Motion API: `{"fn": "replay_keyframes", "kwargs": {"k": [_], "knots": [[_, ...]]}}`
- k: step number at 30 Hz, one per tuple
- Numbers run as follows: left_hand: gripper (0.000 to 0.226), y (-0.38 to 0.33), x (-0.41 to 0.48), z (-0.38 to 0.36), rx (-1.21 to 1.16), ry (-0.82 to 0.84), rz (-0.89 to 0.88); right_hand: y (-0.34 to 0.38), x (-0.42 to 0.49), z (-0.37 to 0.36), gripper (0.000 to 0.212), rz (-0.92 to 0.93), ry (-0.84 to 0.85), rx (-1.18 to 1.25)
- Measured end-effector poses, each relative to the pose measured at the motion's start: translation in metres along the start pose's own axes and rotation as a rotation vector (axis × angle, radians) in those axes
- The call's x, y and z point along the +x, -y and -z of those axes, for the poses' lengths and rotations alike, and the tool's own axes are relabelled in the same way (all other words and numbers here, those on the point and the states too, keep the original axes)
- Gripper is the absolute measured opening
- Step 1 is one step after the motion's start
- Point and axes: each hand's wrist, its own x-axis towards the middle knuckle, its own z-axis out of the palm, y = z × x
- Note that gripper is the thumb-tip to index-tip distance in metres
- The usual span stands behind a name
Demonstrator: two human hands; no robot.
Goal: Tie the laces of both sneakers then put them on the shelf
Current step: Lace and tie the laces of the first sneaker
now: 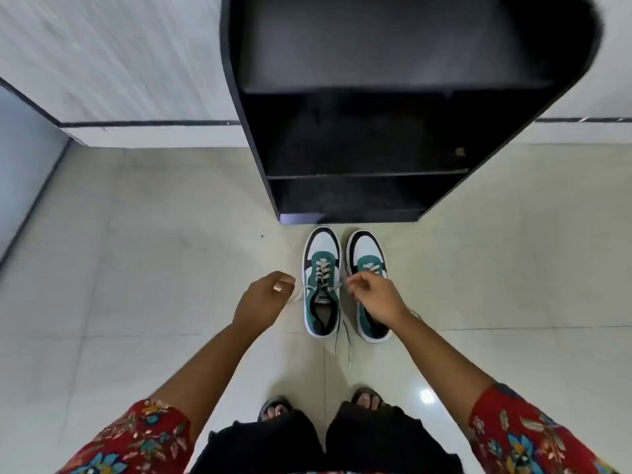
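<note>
Two white, teal and black sneakers stand side by side on the floor, toes toward a black shelf [369, 172]. On the left sneaker [321, 251] the laces [309, 287] are pulled out to both sides. My left hand [263, 301] pinches the left lace end just left of that shoe. The other end is pinched by my right hand [374, 299], which hovers over the right sneaker [366, 249] and hides its rear half. A loose lace [347, 340] of the right sneaker trails on the tiles behind the shoes.
The black shelf unit has several open tiers and stands directly beyond the sneakers against a white wall [119, 63]. My sandalled feet [367, 400] stand on the glossy tile floor [154, 251] just behind the shoes.
</note>
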Motion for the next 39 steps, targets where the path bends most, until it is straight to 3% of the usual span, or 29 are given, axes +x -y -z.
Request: {"fn": "replay_keyframes", "kwargs": {"k": [4, 6, 10, 15, 22, 28, 32, 39], "knots": [[0.024, 0.048, 0.051, -0.041, 0.021, 0.09, -0.017, -0.038, 0.05, -0.046, 0.044, 0.024, 0.084, -0.082], [0.039, 0.07, 0.069, -0.064, -0.015, 0.12, -0.035, -0.056, 0.064, -0.072, 0.051, 0.043, 0.084, -0.05], [0.066, 0.086, 0.095, -0.093, -0.014, 0.152, -0.113, -0.074, 0.08, -0.106, 0.057, 0.121, -0.1, 0.008], [0.06, 0.097, 0.101, -0.093, 0.322, -0.027, -0.238, -0.079, 0.093, -0.125, 0.076, 0.2, -0.057, 0.007], [0.048, 0.114, 0.086, -0.096, 0.366, -0.194, -0.301, -0.085, 0.083, -0.123, 0.064, 0.226, -0.089, 0.015], [0.023, 0.109, 0.085, -0.076, 0.151, -0.134, -0.255, -0.077, 0.081, -0.104, 0.024, 0.303, -0.138, -0.227], [0.018, 0.103, 0.088, -0.073, 0.262, -0.158, -0.383, -0.071, 0.086, -0.101, 0.017, 0.329, -0.084, -0.231], [0.014, 0.114, 0.095, -0.051, 0.678, -0.271, -0.539, -0.074, 0.088, -0.08, 0.015, 0.253, -0.092, -0.144]]}}
